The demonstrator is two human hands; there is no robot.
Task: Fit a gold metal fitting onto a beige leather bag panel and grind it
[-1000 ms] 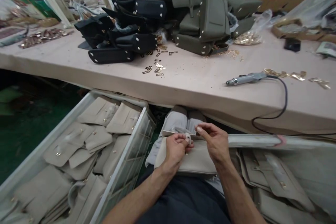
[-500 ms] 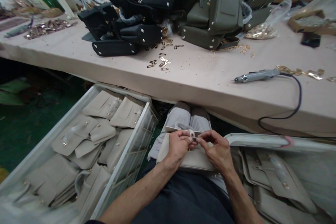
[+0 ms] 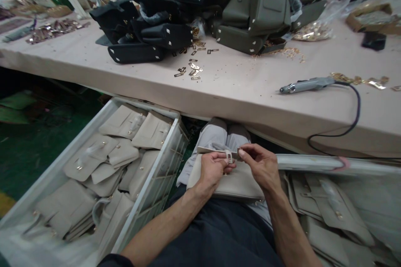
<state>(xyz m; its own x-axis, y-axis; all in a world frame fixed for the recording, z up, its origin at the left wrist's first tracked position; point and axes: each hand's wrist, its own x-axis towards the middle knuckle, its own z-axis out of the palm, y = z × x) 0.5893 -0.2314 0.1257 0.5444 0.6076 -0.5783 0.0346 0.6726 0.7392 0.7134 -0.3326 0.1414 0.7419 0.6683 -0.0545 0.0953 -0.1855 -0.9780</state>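
Note:
A beige handbag (image 3: 233, 183) lies on my lap below the table edge. My left hand (image 3: 214, 169) is closed on the bag's narrow strap tab (image 3: 229, 157) near the top edge. My right hand (image 3: 260, 164) pinches the same strap area from the right, its fingertips meeting those of the left hand. What sits between the right fingertips is too small to make out.
A white crate (image 3: 150, 183) of beige bags stands at my left, another bin (image 3: 313, 162) of them at my right. On the pink table (image 3: 238, 87) lie a grey electric screwdriver (image 3: 305, 85) with black cord, loose gold metal fittings (image 3: 191, 71), and piles of black bags (image 3: 147, 29) and olive bags (image 3: 260, 8).
My right hand moved in to meet the left at the strap, then both shifted slightly up on the bag. The view tilted a little; the table contents stayed put.

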